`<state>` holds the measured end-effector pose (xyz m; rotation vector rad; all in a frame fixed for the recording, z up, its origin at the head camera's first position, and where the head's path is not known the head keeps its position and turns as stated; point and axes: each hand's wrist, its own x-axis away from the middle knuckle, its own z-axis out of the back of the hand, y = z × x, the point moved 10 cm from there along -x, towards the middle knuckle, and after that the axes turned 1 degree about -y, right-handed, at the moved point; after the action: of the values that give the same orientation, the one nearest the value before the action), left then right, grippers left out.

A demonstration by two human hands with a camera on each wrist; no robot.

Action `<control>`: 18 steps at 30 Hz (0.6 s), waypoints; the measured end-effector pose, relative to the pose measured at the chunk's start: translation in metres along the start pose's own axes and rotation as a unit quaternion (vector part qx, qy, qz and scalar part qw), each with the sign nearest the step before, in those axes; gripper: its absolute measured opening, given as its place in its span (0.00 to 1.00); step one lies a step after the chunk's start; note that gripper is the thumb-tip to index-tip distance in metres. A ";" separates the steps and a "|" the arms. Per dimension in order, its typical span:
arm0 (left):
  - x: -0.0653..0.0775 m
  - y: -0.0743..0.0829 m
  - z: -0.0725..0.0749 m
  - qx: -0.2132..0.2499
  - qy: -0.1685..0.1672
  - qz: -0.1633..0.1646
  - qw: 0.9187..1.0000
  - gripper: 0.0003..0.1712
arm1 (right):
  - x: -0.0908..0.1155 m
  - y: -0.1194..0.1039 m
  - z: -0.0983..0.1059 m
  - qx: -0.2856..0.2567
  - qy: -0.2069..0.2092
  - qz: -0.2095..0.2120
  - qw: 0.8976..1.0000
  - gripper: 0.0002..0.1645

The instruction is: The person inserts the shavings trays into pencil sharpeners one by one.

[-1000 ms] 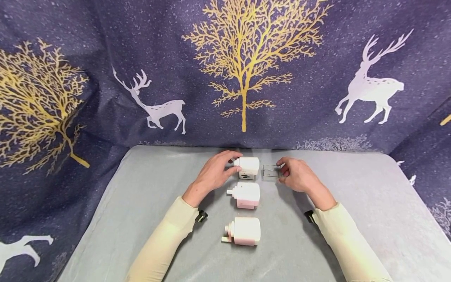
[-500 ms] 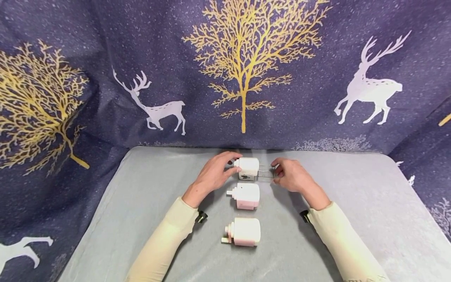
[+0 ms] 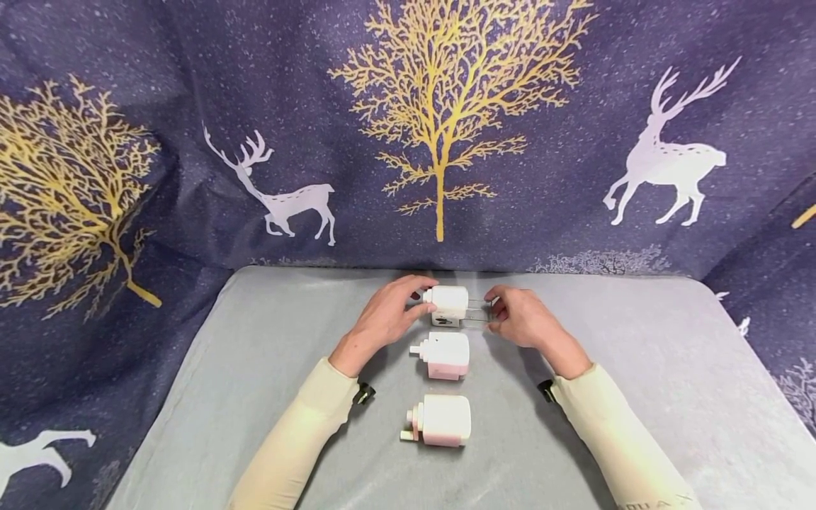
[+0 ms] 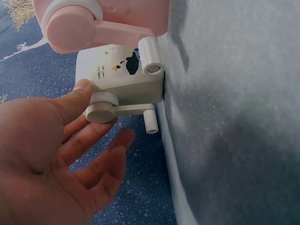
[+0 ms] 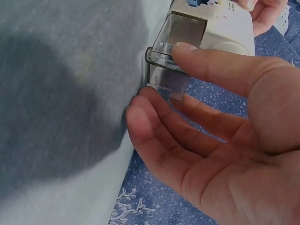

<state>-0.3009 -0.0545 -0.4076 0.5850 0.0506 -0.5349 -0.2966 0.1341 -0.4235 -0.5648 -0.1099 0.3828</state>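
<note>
A white hand-crank pencil sharpener lies at the far side of the table, its crank side turned left. My left hand holds it at that end, the thumb on the near side and the fingers behind; in the left wrist view its crank hangs free. My right hand pinches the clear shavings drawer between thumb and fingers. The drawer sits partway in the sharpener's right side, with its dark-rimmed outer end still sticking out.
Two pink-and-white crank sharpeners stand in a row nearer the front: a middle one and a front one. Behind the grey table hangs a dark blue cloth with trees and deer.
My right hand has moved left with the clear drawer, from apart beside the white sharpener to partway inside it. The left hand has kept its hold in place.
</note>
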 end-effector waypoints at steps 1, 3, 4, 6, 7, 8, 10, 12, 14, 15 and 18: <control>0.000 0.000 0.000 0.000 0.000 0.001 1.000 0.27 | -0.001 -0.001 0.000 -0.001 0.000 0.000 1.000 0.30; 0.000 0.000 0.000 0.000 0.001 0.001 1.000 0.27 | -0.002 -0.002 -0.001 -0.002 0.000 -0.001 1.000 0.30; 0.000 0.000 0.000 0.001 0.001 0.000 1.000 0.27 | -0.002 -0.002 -0.001 -0.001 0.001 -0.002 1.000 0.30; 0.000 0.000 0.000 0.002 0.002 -0.002 1.000 0.27 | -0.003 -0.003 -0.002 0.001 0.000 -0.004 1.000 0.31; 0.000 0.000 0.001 0.004 0.003 -0.004 1.000 0.27 | -0.003 -0.003 -0.002 0.001 0.000 -0.004 1.000 0.31; 0.000 0.001 0.001 0.005 0.003 -0.005 1.000 0.27 | -0.004 -0.003 -0.003 0.001 -0.001 -0.005 1.000 0.31; 0.000 0.001 0.001 0.008 0.004 -0.006 1.000 0.27 | -0.005 -0.004 -0.004 -0.003 -0.003 -0.006 1.000 0.31; 0.000 0.001 0.001 0.011 0.003 -0.006 1.000 0.27 | -0.006 -0.005 -0.006 -0.006 -0.005 -0.007 1.000 0.31; 0.000 0.001 0.001 0.012 0.003 -0.005 1.000 0.27 | -0.007 -0.006 -0.007 -0.007 -0.006 -0.009 1.000 0.30; 0.000 0.001 0.001 0.012 0.002 -0.004 1.000 0.27 | -0.007 -0.006 -0.008 -0.006 -0.007 -0.009 1.000 0.30; 0.000 0.001 0.001 0.011 0.002 -0.003 1.000 0.26 | -0.009 -0.007 -0.009 -0.005 -0.008 -0.010 1.000 0.30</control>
<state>-0.3005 -0.0548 -0.4064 0.6067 0.0496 -0.5409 -0.3001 0.1203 -0.4273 -0.5704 -0.1325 0.3672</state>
